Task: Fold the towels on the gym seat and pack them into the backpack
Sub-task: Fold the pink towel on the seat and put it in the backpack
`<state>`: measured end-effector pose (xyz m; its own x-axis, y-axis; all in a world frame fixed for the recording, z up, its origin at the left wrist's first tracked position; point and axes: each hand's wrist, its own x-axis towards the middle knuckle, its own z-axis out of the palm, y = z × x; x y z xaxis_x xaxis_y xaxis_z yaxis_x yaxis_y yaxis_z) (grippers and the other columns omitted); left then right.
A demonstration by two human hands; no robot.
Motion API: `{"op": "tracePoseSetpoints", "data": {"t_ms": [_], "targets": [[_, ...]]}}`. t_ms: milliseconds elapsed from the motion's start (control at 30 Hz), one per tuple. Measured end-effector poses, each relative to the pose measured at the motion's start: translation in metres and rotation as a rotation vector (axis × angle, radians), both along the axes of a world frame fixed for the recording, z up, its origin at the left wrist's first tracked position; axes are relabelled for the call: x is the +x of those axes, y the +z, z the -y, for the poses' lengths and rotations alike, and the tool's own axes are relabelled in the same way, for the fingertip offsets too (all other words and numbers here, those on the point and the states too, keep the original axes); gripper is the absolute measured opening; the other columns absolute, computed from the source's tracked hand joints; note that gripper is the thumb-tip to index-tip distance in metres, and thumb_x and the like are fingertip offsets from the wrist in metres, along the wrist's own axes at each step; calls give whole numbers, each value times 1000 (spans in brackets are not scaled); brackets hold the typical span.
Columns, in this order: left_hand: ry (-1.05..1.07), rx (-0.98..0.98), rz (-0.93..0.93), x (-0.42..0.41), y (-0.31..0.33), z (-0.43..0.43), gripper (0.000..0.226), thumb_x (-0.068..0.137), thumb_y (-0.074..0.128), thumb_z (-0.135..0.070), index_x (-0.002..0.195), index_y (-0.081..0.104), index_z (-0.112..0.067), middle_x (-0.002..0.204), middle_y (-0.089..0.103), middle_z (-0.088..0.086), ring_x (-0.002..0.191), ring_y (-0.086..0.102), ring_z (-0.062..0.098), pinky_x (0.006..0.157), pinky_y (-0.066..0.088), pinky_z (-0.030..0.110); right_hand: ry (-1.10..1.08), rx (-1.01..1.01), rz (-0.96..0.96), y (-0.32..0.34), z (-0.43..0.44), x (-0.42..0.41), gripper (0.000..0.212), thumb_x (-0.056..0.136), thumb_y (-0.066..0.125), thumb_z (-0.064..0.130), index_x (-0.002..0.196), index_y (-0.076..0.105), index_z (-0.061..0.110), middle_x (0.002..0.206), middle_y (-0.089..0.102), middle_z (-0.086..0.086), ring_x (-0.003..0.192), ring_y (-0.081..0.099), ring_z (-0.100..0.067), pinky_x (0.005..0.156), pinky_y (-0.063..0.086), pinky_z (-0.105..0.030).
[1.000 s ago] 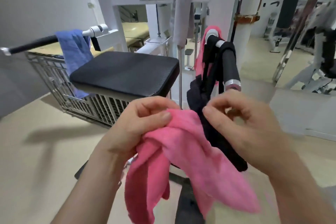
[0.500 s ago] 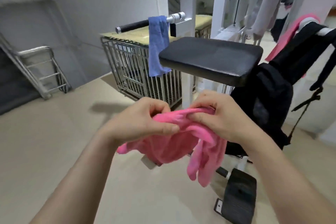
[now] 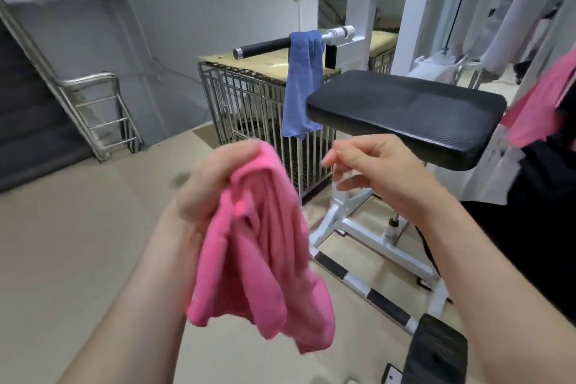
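- Head view: a person's left hand (image 3: 212, 187) is gripping a bunched pink towel (image 3: 265, 259) by its top, fingers curled round the cloth.
- The towel is hanging in loose folds in mid-air above the floor, in front of the gym seat (image 3: 405, 115) and to its left.
- The right hand (image 3: 383, 171) is hovering just beside the towel without touching it, its fingers relaxed, loosely bent and holding nothing.
- A blue towel (image 3: 300, 87) is hanging over the machine's handle bar (image 3: 265, 48), just left of the black padded seat.
- A second pink towel (image 3: 542, 106) is hanging at the right edge, blurred, above the black backpack (image 3: 539, 212).
- A wire cage (image 3: 249, 103) is standing behind the blue towel, near the wall.
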<state>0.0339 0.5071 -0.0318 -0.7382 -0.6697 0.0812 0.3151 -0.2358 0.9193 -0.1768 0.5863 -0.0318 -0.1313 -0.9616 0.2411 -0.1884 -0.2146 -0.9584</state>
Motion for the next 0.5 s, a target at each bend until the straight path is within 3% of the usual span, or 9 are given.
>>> {"op": "tracePoseSetpoints", "data": {"t_ms": [67,133,233,300,333,367,433,500], "targets": [[-23,-325,241,-23,9,14,27,80,67,-29,79,66,-3,70,55,17,58,47,25,57,43,29,208,36,-115,3,17,2,20,91,62,23,108,69,16,101,70,-10,95,67,-23,84,57,-36],[-91,-452,348,-45,17,32,19,85,63,-22,84,71,-6,73,66,12,59,58,20,56,49,22,346,54,-44,2,37,-6,33,86,67,16,119,61,14,110,68,-13,102,67,-22,91,54,-36],[-58,-559,363,-68,26,68,19,81,67,-19,92,75,-4,86,73,12,76,65,17,68,53,24,404,100,129,4,64,-41,29,82,70,8,111,66,11,92,67,-15,84,65,-19,78,54,-27],[-20,-603,357,-85,30,92,15,76,72,-16,85,75,-4,76,70,10,69,63,14,61,51,22,399,118,25,6,78,-74,5,82,71,10,86,70,10,72,62,-5,66,56,-10,61,45,-18],[-18,-607,345,-95,33,103,9,73,73,-13,80,76,-7,71,69,6,65,62,12,58,50,20,418,124,-13,7,86,-91,8,81,73,12,79,68,7,67,59,-2,62,52,-10,58,41,-17],[-31,-620,339,-105,36,113,5,72,73,-10,76,76,-11,67,68,2,62,61,9,57,48,18,451,129,-41,8,95,-106,20,79,75,15,80,65,-2,69,58,-6,65,51,-14,60,41,-19],[-79,-673,342,-123,39,133,9,71,75,-8,72,75,-17,65,67,-3,61,60,7,57,46,16,523,161,-35,7,111,-133,63,69,81,26,96,52,-23,86,54,-19,79,50,-25,70,45,-31],[-100,-667,330,-134,37,155,8,69,80,-16,73,73,-17,67,65,-2,62,58,9,58,45,17,612,223,81,2,125,-158,84,60,87,34,101,46,-27,93,48,-26,81,50,-28,70,45,-35]]}}
